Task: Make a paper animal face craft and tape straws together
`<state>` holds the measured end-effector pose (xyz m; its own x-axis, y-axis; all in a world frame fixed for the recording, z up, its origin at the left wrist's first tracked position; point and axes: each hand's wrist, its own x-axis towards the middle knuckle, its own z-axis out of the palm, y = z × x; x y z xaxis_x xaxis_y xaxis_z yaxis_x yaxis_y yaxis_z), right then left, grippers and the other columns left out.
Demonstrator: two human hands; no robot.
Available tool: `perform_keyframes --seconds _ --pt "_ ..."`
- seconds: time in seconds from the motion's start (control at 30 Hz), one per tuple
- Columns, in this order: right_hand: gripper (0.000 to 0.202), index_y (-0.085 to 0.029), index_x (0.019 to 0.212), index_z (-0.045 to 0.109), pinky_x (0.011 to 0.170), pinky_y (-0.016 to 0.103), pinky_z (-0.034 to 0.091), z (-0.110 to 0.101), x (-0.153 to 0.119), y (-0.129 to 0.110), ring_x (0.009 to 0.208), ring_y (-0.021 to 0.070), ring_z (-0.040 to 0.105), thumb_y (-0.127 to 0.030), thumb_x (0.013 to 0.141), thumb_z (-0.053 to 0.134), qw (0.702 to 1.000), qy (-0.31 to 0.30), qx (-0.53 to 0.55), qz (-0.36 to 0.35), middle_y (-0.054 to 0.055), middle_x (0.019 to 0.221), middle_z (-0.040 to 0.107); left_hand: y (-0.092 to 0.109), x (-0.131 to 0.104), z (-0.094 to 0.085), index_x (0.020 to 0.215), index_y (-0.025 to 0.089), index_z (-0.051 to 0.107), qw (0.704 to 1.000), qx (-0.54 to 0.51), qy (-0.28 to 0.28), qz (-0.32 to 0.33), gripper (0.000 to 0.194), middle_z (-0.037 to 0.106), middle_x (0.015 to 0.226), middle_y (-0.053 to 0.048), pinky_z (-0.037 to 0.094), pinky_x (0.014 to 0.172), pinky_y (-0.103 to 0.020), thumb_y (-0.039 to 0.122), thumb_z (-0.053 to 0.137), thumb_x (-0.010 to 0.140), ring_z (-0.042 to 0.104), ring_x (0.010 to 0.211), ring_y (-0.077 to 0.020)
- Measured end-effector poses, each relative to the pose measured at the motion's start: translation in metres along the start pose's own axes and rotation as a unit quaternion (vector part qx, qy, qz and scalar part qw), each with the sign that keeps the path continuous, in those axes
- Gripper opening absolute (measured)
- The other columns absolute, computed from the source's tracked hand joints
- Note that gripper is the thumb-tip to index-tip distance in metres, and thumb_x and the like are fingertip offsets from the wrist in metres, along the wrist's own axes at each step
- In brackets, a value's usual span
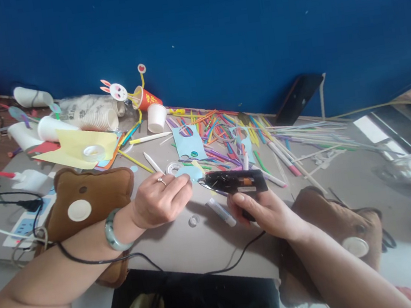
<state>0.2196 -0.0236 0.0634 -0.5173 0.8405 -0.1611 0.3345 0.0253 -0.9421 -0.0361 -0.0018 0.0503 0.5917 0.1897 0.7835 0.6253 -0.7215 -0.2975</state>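
Black plastic glue gun (pixel 237 182) is hovering over the grey tabletop (pixel 179 243), between near and far edges, right hand (pixel 260 212) gripping it. It's pointing at 1 light-blue round paper piece (pixel 188 172); left hand (pixel 164 200) is pinching that piece.

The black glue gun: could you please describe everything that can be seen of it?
The black glue gun looks plastic, with an orange patch and pale label on its side. The right hand holds its handle; the body lies roughly level, nozzle pointing left toward blue paper; contact there is unclear. A black cord runs below.
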Motion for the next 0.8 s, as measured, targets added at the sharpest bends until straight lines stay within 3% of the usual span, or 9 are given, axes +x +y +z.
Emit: perform_keyframes --seconds 0.23,0.43,0.8 --pt "0.052 -0.018 0.061 0.050 0.050 0.027 0.033 -0.003 0.000 0.000 0.049 0.0101 0.042 -0.054 0.097 0.044 0.999 0.023 -0.019 -0.013 0.000 0.051 0.048 -0.001 0.000 0.000 0.077 0.014 0.066 1.000 -0.004 -0.002 -0.005 0.011 0.073 0.082 -0.006 0.044 0.061 -0.029 0.006 0.062 0.083 0.064 0.069 -0.0144" --pt "0.043 -0.017 0.072 0.052 0.048 0.024 0.036 0.003 -0.001 -0.002 0.049 0.0092 0.046 -0.053 0.095 0.049 0.999 0.014 0.039 -0.021 -0.001 0.057 0.050 0.000 0.000 -0.001 0.077 0.013 0.067 1.000 -0.004 -0.004 0.007 0.007 0.074 0.084 -0.006 0.044 0.059 -0.029 0.006 0.067 0.080 0.063 0.067 -0.0140" --pt "0.041 -0.017 0.071 0.053 0.049 0.023 0.040 0.006 0.001 -0.010 0.049 0.0091 0.045 -0.050 0.096 0.049 0.998 0.002 0.025 -0.049 -0.001 0.055 0.049 0.001 -0.001 -0.001 0.080 0.013 0.066 1.000 -0.010 0.004 0.011 0.006 0.073 0.084 -0.007 0.045 0.060 -0.029 0.006 0.067 0.080 0.064 0.068 -0.0145"
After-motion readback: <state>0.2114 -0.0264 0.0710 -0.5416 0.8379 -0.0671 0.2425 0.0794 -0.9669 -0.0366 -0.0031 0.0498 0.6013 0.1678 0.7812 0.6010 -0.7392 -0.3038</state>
